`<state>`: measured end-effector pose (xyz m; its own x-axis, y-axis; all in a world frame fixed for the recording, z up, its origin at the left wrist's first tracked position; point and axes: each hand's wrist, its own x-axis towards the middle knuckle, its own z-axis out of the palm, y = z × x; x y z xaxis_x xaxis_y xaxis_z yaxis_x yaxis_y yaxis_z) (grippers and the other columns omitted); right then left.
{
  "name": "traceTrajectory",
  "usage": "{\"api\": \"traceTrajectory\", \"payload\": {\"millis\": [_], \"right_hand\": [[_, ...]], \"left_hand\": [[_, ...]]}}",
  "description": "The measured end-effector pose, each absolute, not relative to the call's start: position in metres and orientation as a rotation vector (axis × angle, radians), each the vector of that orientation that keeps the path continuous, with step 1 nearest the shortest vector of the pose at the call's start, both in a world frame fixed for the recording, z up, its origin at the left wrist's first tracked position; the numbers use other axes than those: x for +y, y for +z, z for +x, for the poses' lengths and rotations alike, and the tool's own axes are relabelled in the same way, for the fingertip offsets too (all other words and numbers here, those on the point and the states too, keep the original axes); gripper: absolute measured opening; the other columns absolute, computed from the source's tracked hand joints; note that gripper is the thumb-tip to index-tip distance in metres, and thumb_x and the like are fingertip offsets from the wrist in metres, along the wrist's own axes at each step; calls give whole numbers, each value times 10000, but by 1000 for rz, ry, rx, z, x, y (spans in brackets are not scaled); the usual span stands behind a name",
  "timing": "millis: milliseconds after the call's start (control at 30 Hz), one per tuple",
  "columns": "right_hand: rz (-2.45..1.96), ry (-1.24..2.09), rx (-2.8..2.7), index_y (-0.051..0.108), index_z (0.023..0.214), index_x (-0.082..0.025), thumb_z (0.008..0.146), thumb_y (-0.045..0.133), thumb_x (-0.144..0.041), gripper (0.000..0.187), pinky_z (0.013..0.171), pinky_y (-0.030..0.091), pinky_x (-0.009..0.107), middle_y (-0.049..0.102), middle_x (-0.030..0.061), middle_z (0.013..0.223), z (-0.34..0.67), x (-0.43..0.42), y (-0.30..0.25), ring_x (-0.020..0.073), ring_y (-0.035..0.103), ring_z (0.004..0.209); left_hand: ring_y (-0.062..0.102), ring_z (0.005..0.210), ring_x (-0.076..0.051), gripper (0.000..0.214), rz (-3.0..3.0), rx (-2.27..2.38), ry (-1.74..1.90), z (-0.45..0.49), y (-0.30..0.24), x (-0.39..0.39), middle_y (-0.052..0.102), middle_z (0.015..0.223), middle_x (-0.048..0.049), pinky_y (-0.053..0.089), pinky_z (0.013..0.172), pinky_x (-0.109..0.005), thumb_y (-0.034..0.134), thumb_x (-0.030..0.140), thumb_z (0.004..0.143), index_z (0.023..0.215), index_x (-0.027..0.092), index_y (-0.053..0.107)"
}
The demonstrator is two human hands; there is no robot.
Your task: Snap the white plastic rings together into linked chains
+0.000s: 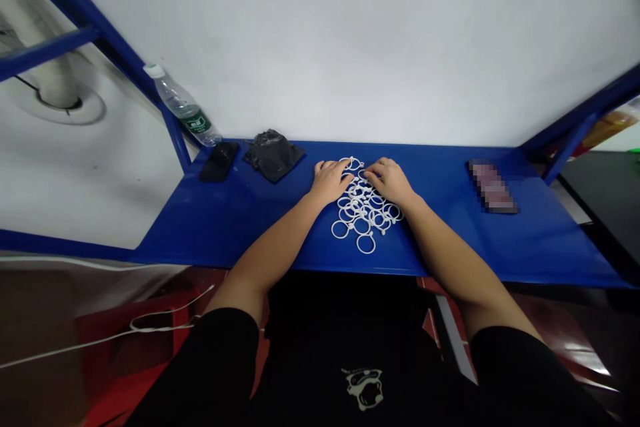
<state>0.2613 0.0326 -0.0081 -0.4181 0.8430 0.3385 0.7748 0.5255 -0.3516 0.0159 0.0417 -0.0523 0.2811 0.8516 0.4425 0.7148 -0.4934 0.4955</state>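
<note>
Blue shelf (225, 227): left hand (330, 181) and right hand (390, 181) lie spread on white plastic rings (364, 212), which a careless sweep could scatter.

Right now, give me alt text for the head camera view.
The left hand and right hand rest on a pile of white plastic rings on a blue metal shelf. Left of them lie a black phone, a crumpled black bag and a water bottle; right, a blurred object.
</note>
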Motion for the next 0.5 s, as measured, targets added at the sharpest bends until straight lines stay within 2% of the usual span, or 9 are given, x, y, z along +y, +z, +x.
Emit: {"api": "traceTrajectory", "payload": {"millis": [100, 200, 300, 500], "right_hand": [[-1307, 173, -2303, 861, 1231, -224, 1137, 562, -470, 398, 1202, 492, 612, 780, 191, 1420, 257, 31, -11, 395, 685, 1334], [-1371, 205, -2317, 818, 1394, -283, 1127, 589, -577, 458, 1313, 342, 772, 697, 155, 1625, 256, 30, -19, 465, 536, 1571], [-1397, 289, -2345, 778, 1486, -339, 1137, 561, -604, 488, 1328, 268, 843, 709, 120, 1623, 257, 31, -24, 473, 511, 1603], [-1384, 296, -2338, 785, 1497, -324, 1138, 556, -581, 497, 1344, 261, 823, 771, 148, 1474, 257, 31, -21, 434, 606, 1473]], "left_hand": [[698, 1365, -383, 380, 2351, 1472, 987, 16, -53, 41, 819, 1392, -128, 418, 1276, -668, 769, 374, 1073, 1444, 291, 765], [713, 1344, -379, 354, 2366, 1445, 1002, 15, -53, 42, 826, 1362, -134, 477, 1232, -639, 771, 384, 1072, 1409, 278, 786], [725, 1315, -372, 293, 2366, 1421, 1012, 14, -52, 43, 831, 1347, -125, 515, 1188, -611, 796, 375, 1055, 1331, 279, 819], [736, 1300, -370, 219, 2370, 1404, 998, 14, -50, 42, 840, 1335, -109, 535, 1165, -610, 826, 353, 1039, 1246, 282, 845]]}}
